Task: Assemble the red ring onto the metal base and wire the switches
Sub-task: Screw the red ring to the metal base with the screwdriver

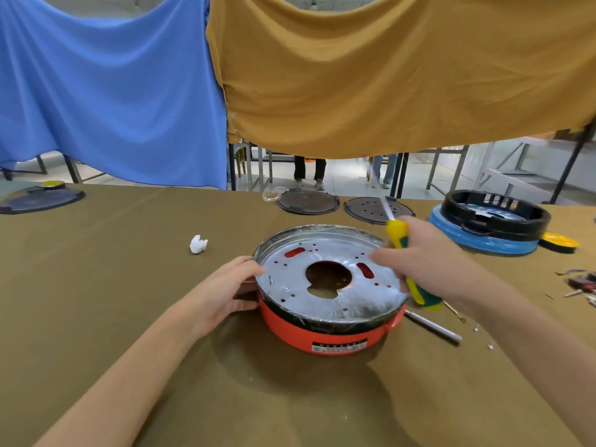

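A red ring (325, 333) with a label on its front stands in the middle of the table. A silver metal base (290, 285) with a round centre hole and several small holes sits inside it, wrapped in clear film. My left hand (225, 291) grips the left rim of the ring and base. Over the right rim, my right hand (425, 256) holds a yellow and green screwdriver (400, 240), its shaft pointing up and away. The fingertips of that hand hover over the plate.
Two dark round plates (308, 202) (375, 209) lie at the back. A black ring on a blue one (490, 224) stands at the right, with a yellow cap (559, 241) beside it. A metal rod (433, 327), loose wires (580, 285) and a white scrap (198, 244) lie around.
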Tool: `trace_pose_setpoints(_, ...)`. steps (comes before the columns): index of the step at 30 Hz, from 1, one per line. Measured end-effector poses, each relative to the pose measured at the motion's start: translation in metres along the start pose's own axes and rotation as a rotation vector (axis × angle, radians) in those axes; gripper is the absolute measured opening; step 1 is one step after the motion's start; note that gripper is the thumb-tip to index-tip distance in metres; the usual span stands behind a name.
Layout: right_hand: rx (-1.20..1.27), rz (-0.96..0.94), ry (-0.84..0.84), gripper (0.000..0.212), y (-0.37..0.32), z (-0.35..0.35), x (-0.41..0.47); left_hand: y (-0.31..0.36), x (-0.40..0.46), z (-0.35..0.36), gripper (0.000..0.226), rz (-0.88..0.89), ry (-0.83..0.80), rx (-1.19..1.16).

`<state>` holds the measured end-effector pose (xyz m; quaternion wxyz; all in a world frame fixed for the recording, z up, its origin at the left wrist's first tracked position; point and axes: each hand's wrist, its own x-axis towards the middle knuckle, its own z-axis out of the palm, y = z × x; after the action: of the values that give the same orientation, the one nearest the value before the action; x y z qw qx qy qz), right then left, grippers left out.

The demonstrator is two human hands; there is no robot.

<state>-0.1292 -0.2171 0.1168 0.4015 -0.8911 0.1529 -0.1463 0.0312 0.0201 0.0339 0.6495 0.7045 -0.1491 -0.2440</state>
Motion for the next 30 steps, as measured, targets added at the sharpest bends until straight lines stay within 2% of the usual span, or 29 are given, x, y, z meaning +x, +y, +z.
trace_pose_setpoints(4, -0.134, -0.161, -0.389, 0.028, -0.049, 0.041, 0.026, 0.0, -0.001, -0.002, 0.021, -0.015, -0.015, -0.019)
trace_pose_setpoints(7, -0.191, -0.175, -0.516, 0.021, -0.063, 0.074, 0.045, 0.0, -0.002, -0.002, 0.022, -0.022, -0.021, -0.043)
trace_pose_setpoints(10, -0.27, -0.18, -0.532, 0.022, -0.063, 0.093, 0.057, 0.001, -0.002, -0.002, 0.021, -0.028, -0.025, -0.067)
trace_pose_setpoints(15, -0.253, -0.17, -0.523, 0.036, -0.055, 0.104, 0.062, 0.002, -0.001, -0.002, 0.021, -0.027, -0.045, -0.057)
trace_pose_setpoints(17, -0.236, -0.174, -0.519, 0.034, -0.056, 0.105, 0.063, 0.002, -0.001, -0.002, 0.02, -0.028, -0.05, -0.052)
trace_pose_setpoints(23, -0.191, -0.177, -0.544, 0.01, -0.059, 0.108, 0.06, 0.004, -0.006, -0.004, 0.017, -0.059, -0.078, -0.075)
trace_pose_setpoints(30, -0.186, -0.056, -0.584, 0.015, -0.065, 0.107, 0.062, 0.008, -0.011, -0.004, 0.018, -0.07, -0.077, -0.132)
